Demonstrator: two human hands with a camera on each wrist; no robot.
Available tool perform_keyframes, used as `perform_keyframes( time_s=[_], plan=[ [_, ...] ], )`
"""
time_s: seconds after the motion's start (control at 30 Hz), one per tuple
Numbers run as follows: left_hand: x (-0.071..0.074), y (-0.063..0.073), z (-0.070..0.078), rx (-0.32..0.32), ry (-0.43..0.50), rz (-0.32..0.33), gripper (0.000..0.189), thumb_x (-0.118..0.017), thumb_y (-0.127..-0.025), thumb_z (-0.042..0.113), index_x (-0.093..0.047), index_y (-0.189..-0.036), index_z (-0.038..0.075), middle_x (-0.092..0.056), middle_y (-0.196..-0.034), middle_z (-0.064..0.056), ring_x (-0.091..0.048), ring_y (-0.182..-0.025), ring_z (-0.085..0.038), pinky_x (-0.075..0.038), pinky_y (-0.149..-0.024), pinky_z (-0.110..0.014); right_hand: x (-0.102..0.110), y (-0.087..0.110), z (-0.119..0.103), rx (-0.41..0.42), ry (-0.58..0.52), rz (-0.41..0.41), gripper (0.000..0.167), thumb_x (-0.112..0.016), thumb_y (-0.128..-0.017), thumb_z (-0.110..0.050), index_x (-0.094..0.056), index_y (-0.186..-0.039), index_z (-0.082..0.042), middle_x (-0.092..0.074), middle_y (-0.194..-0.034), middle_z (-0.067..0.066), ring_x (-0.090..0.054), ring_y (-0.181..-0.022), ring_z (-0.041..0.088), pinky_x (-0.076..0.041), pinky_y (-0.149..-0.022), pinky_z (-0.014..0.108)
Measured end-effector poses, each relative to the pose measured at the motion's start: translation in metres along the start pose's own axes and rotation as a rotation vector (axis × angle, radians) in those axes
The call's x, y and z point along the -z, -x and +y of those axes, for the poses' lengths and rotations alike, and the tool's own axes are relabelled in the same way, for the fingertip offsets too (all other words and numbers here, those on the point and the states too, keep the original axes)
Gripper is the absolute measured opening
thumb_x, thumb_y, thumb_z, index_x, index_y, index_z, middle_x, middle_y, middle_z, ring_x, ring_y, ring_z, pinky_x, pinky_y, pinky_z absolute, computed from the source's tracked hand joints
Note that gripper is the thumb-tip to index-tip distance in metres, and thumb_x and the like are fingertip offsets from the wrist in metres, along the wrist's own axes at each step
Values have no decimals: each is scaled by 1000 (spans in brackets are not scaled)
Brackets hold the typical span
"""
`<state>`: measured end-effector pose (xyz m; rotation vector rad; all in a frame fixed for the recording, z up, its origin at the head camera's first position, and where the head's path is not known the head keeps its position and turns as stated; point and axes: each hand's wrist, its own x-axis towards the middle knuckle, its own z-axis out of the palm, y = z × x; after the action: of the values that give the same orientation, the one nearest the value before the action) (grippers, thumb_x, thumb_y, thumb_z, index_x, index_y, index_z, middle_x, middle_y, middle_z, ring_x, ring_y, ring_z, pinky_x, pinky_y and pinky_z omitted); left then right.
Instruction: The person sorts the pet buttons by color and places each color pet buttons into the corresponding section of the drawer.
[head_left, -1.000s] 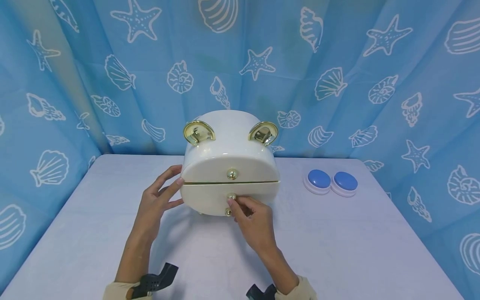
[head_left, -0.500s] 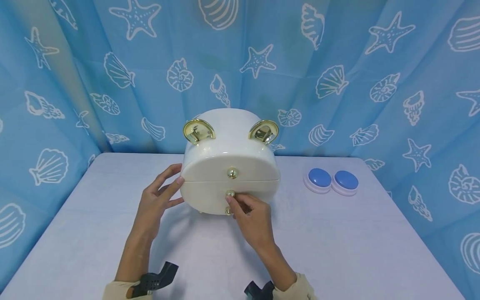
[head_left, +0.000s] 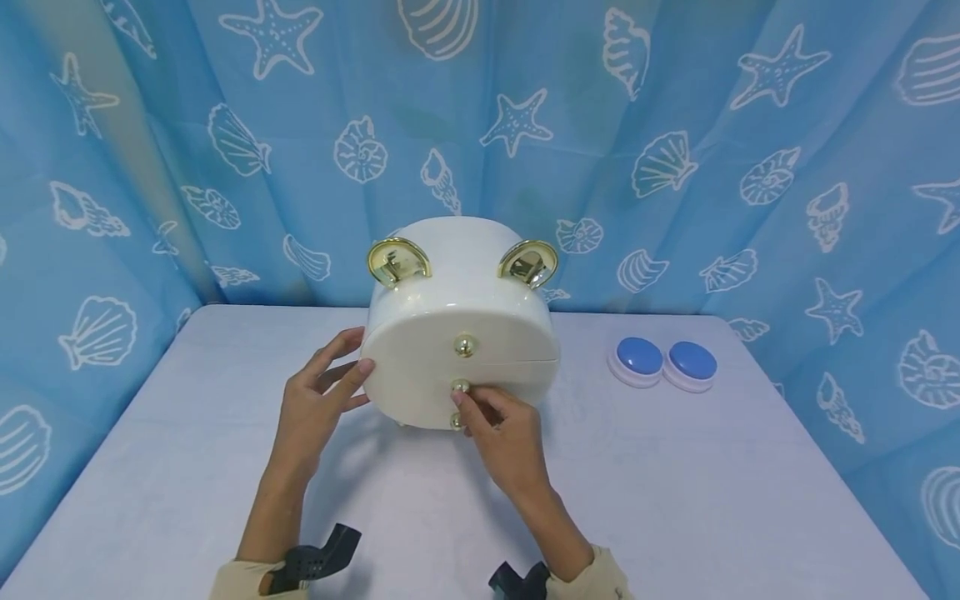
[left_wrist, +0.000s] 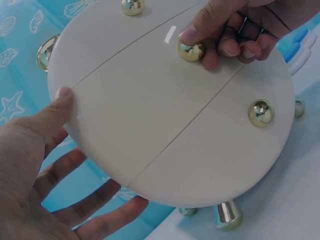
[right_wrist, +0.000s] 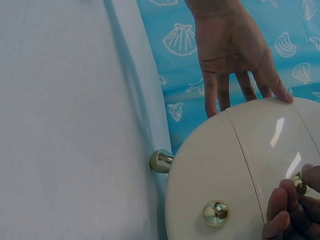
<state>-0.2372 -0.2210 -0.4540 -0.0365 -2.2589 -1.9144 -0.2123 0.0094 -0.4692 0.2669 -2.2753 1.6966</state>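
A glossy white drawer box [head_left: 420, 329] with two gold ears and short gold feet stands on the table; its front is split into drawers, each with a round gold knob. My right hand [head_left: 510, 437] pinches the middle drawer's knob [left_wrist: 191, 51] between thumb and index finger, the other fingers curled below it. The middle drawer sits nearly flush with the front, thin seams showing above and below. My left hand [head_left: 315, 400] rests spread against the box's left side, thumb on the front edge and fingers reaching along the side. The lowest knob [left_wrist: 261, 113] is untouched.
Two blue domed push buttons [head_left: 639, 357] on white bases sit side by side to the right of the box. A blue curtain [head_left: 480, 125] with white shells and starfish hangs behind and beside the white-covered table [head_left: 712, 500].
The gold-edged gap above the middle drawer has closed to a thin seam as the drawer went in. My right hand moved slightly with the knob; my left hand stayed at the side.
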Motion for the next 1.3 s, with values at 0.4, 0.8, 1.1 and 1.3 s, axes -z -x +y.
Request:
perform_keyframes(
  time_s=[0.4,0.8,1.1,1.3],
  plan=[
    [3,1,2,14,-9,-7,59,-73,-90,46,-54,-144,29,-49,-146,5,-57,-125,-23,-59,-80,-31,5,11,32,-163,195,-174,33,-71,-94,-31,-74,-73,-6,-63,-61,-2,-55,-56,10,-43,-47,20],
    [-3,0,5,12,5,-30,58,-73,-90,45,-55,-144,30,-48,-146,7,-57,-124,-22,-59,-81,-32,-6,16,59,-431,-350,-104,39,-72,-94,-27,-72,-84,11,-70,-72,10,-66,-61,15,-53,-55,20],
    [-1,0,4,13,2,-27,59,-72,-91,44,-53,-145,30,-47,-148,7,-54,-128,-25,-59,-81,-32,-5,25,54,-377,-300,-127,40,-72,-94,-29,-74,-81,8,-70,-70,12,-64,-58,14,-51,-52,18],
    [1,1,3,25,0,-23,60,-72,-91,45,-52,-146,30,-46,-149,7,-55,-128,-24,-58,-82,-31,-4,33,52,-385,-315,-147,41,-72,-94,-32,-74,-84,9,-70,-70,9,-64,-59,13,-51,-52,18]
  ],
)
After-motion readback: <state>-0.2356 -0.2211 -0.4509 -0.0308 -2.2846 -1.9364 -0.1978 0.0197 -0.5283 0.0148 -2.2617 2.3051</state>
